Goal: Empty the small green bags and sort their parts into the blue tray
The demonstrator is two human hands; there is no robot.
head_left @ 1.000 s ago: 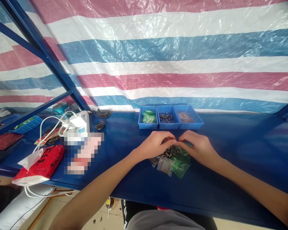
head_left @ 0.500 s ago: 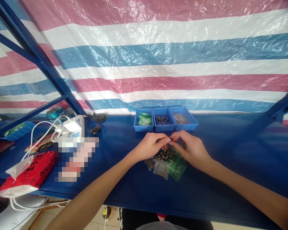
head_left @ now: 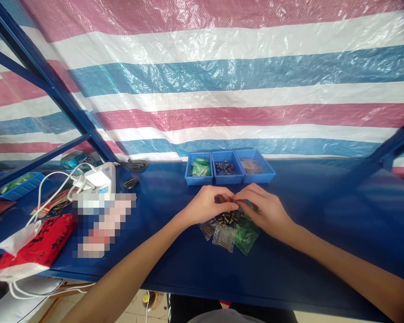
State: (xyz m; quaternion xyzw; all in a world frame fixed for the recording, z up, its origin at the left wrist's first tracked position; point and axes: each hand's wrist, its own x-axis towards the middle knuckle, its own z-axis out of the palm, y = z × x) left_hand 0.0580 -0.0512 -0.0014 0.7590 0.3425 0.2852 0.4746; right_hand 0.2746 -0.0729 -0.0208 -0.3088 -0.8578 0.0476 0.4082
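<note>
My left hand [head_left: 207, 205] and my right hand [head_left: 264, 210] meet fingertip to fingertip over the blue table [head_left: 323, 215], pinching something small that I cannot make out. Just under them lies a heap of small dark metal parts [head_left: 229, 217]. Beside the heap lie small clear bags [head_left: 224, 236] and a green bag [head_left: 245, 234]. Behind the hands stand three joined blue trays [head_left: 229, 178]: green pieces in the left one, dark parts in the middle one, brownish parts in the right one.
A white power strip [head_left: 103, 177] with plugs and white cables sits at the left, near a red and white packet [head_left: 33, 246]. A blue frame post [head_left: 57, 89] slants up at the left. A striped tarp [head_left: 222, 80] closes the back.
My hands have stayed joined over the heap, with the fingertips dipping slightly lower. The view has shifted a little, so everything sits slightly further left.
</note>
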